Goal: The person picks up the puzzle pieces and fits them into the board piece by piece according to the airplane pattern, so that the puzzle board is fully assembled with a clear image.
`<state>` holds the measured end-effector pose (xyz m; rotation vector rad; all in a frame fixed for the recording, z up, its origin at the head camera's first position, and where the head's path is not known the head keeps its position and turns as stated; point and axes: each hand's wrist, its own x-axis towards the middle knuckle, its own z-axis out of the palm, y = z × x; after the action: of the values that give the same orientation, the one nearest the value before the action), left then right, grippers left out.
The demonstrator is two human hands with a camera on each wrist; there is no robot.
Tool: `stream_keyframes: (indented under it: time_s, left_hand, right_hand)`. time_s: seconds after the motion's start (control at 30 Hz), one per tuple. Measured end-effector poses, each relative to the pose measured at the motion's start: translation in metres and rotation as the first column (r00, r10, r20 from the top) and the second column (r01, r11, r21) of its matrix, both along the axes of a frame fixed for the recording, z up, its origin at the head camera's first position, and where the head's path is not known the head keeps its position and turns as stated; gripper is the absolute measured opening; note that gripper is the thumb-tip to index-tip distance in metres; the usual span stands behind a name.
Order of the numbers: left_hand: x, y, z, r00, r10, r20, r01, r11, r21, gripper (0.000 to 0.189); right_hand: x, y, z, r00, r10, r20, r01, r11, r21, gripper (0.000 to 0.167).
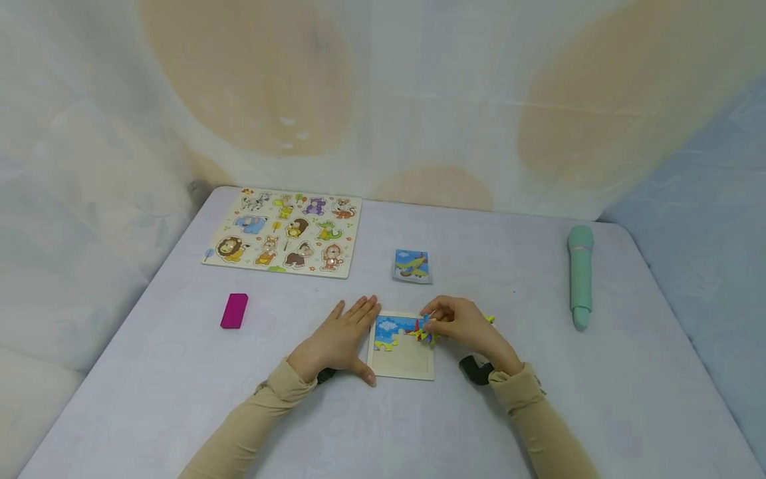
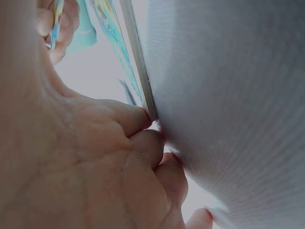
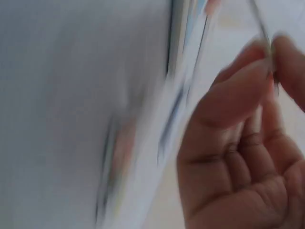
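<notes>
A small jigsaw tray (image 1: 402, 366) with a pale wooden frame lies in front of me. Blue and yellow pieces (image 1: 387, 326) fill part of its upper side, and bare board shows below. My left hand (image 1: 335, 342) lies flat with its fingers extended, touching the tray's left edge. Between thumb and fingers, my right hand (image 1: 469, 327) pinches a jigsaw piece (image 2: 57, 21) over the tray's upper right corner. The piece is seen edge-on in the right wrist view, which is blurred. A yellow bit of another piece (image 1: 491, 319) peeks out behind the right hand.
Beyond the tray lies a small airplane picture card (image 1: 412, 266). An animal puzzle board (image 1: 287, 233) occupies the back left, with a magenta block (image 1: 235, 311) nearer me. A mint-green microphone-shaped object (image 1: 580, 276) lies at the right.
</notes>
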<state>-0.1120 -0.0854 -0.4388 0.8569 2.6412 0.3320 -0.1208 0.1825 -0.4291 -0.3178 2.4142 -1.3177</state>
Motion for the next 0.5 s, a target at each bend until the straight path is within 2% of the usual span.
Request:
stream_keyframes:
  time_s: [0.1,0.2,0.33,0.5]
  left_hand:
    - [0.000,0.000,-0.001,1.000,0.004,0.002,-0.004,1.000,-0.005,0.133]
    - [0.000,0.000,0.000,1.000,0.006,0.001,-0.006,1.000,-0.013,0.134]
    - [0.000,0.000,-0.001,1.000,0.006,0.004,-0.006,1.000,-0.013,0.134]
    - [0.000,0.000,-0.002,1.000,0.008,0.006,-0.008,1.000,-0.007,0.134]
  right_hand:
    - [0.002,-0.020,-0.003,0.998,0.006,0.061,-0.005,1.000,-0.021,0.021]
    - [0.005,-0.035,-0.002,0.994,-0.040,0.099,0.042,0.999,-0.021,0.019]
    - [0.008,-0.046,-0.002,0.993,-0.084,0.086,0.082,0.996,0.022,0.016]
    - [0.009,-0.047,-0.003,0.996,-0.079,0.039,0.076,0.994,0.079,0.017]
